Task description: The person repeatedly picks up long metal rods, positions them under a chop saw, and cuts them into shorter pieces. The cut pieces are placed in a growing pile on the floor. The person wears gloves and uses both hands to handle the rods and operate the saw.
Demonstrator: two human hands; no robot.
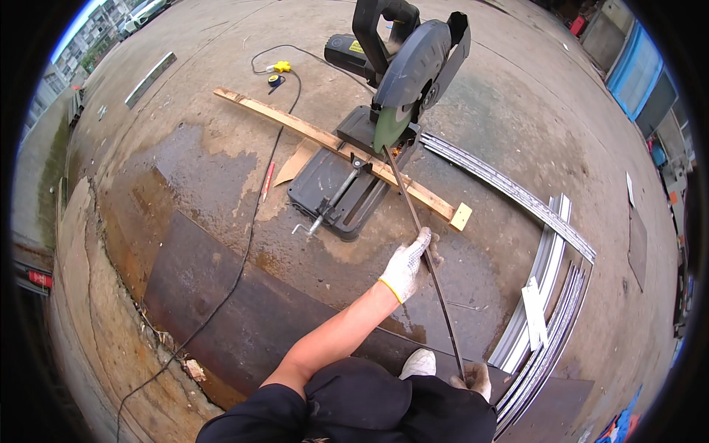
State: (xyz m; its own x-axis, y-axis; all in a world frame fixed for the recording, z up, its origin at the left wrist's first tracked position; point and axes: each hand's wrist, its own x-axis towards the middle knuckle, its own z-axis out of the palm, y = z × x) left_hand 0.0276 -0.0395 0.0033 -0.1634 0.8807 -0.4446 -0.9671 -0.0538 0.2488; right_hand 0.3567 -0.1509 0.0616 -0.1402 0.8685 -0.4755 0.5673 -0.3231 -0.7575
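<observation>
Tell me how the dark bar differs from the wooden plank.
The dark bar is thin and dark; the wooden plank is wider and pale. The dark bar is gripped by the gloved left hand; the wooden plank lies across the saw base with no hand on it. Both are long.

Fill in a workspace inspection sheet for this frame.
Surface: stained concrete ground with dark, wet-looking patches
Job's things: cut-off saw; thin dark rod leading to its green disc; wooden strip across its base
Clutter: red pencil-like item; silver metal strips at right
Hands: left hand gloved, grips the rod; right hand gloved, at its near end, grip unclear
Cables: black cable crosses the ground
Surroundings: parked car; blue sheeting
</observation>
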